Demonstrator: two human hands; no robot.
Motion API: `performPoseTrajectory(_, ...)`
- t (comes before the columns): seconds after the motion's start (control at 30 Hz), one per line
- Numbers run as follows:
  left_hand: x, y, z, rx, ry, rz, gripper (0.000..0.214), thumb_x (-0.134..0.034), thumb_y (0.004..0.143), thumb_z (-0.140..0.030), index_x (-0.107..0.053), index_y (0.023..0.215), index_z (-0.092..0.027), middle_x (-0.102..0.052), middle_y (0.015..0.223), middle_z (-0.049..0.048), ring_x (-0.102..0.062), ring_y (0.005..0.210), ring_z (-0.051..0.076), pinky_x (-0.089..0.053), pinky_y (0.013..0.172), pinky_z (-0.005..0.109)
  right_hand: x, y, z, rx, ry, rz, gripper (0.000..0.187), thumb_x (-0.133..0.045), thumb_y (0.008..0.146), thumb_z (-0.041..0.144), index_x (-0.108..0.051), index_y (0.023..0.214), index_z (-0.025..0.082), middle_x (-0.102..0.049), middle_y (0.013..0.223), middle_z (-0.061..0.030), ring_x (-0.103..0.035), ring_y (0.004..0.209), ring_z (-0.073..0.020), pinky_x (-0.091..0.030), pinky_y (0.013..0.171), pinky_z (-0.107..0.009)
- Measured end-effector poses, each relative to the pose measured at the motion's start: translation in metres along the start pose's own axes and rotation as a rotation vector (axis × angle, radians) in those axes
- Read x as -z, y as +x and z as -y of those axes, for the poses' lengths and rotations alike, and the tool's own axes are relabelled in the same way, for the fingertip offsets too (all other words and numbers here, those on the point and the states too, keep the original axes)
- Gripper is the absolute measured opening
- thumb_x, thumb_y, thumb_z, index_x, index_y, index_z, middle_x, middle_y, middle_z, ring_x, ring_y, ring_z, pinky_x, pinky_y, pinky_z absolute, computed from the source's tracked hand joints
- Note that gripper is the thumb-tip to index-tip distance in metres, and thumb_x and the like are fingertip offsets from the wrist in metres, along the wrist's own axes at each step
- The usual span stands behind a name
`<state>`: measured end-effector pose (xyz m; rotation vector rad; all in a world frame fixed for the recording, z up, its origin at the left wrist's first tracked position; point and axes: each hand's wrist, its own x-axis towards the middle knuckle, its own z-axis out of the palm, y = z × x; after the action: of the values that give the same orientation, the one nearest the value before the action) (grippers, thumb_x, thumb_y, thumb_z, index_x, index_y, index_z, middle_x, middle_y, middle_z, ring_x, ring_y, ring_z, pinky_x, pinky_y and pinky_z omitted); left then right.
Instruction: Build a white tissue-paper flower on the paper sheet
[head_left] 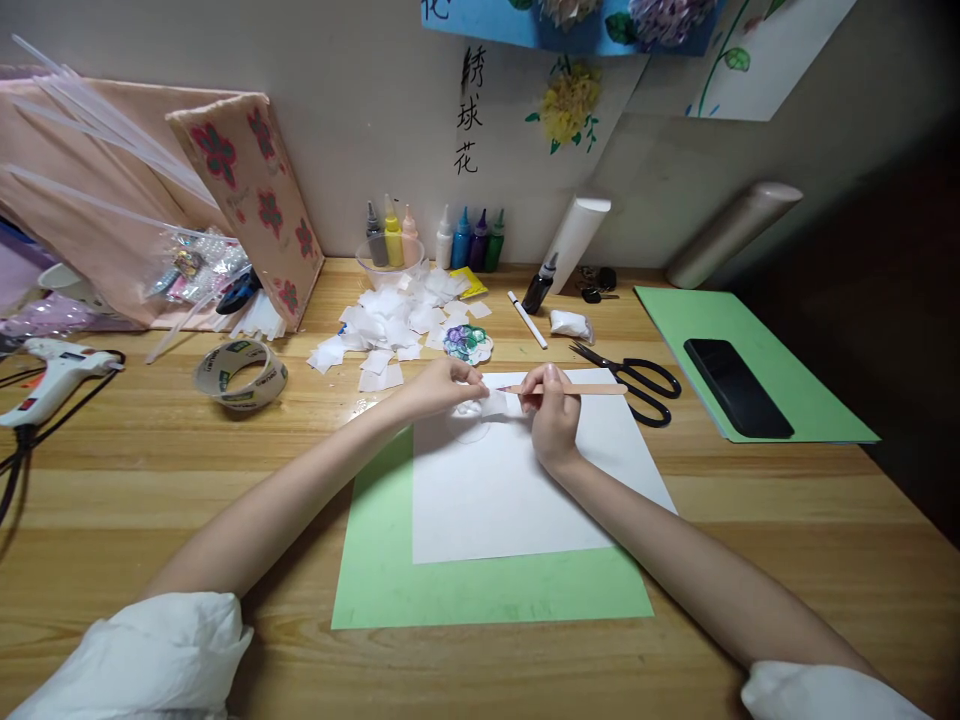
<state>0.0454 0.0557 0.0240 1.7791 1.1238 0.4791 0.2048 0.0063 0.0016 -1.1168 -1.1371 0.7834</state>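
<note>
My right hand (553, 415) grips a pale wooden pencil (600, 390), held nearly level with its tip pointing left toward my other hand. A small piece of thin white paper (495, 405) lies between the two hands, around the pencil's tip. My left hand (448, 388) pinches at this paper with thumb and fingertips. Below is a white sheet (517, 500) with a faint round outline and a small white crumpled tuft (469, 409) at its upper left. A green sheet (480, 590) lies underneath. Beyond my left hand sits a paint palette (469, 343) smeared purple and green.
Loose white paper squares (386, 325) are heaped at the back. Black-handled scissors (637, 383) lie beside the white sheet. A tape roll (241, 374) and glue gun (56, 375) are left; a phone (737, 388) rests on a green folder at right. Paint bottles (476, 240) line the wall.
</note>
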Motion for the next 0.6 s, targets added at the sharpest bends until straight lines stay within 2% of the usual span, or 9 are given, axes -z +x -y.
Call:
performPoseTrajectory(0.2,-0.0003,0.0006,0.0049,-0.017,0.225,-0.099,0.018,-0.056,0.068,-0.032,-0.066,0.066,-0.017,-0.066,0.098,0.0046,-0.058,0.095,0.02,-0.044,0.083,0.03,-0.0006,-0.0002,-0.004,-0.087,-0.078,0.176,0.042,-0.035,0.09,0.049,-0.047,0.062,0.02,-0.04,0.047,0.0048,-0.038,0.043,-0.0096,-0.031,0.045,-0.023)
performPoseTrajectory(0.43,-0.0003,0.0009,0.007,-0.032,0.296,-0.099,0.015,-0.053,0.067,-0.027,-0.065,0.067,-0.017,-0.066,0.095,0.0046,-0.057,0.094,0.02,-0.045,0.081,0.029,-0.0011,0.0,-0.0041,-0.087,-0.178,0.279,0.043,-0.032,0.092,0.049,-0.049,0.065,0.02,-0.042,0.049,0.0047,-0.041,0.047,-0.01,-0.034,0.051,-0.023)
performPoseTrajectory(0.6,0.0009,0.0015,0.0061,-0.059,0.348,-0.084,0.019,-0.053,0.071,-0.031,-0.065,0.074,-0.017,-0.066,0.089,0.0044,-0.057,0.09,0.02,-0.044,0.077,0.028,-0.0016,-0.0019,-0.0028,-0.048,-0.2,0.337,0.042,-0.034,0.091,0.048,-0.05,0.066,0.02,-0.043,0.051,0.0044,-0.042,0.049,-0.0101,-0.033,0.051,-0.023)
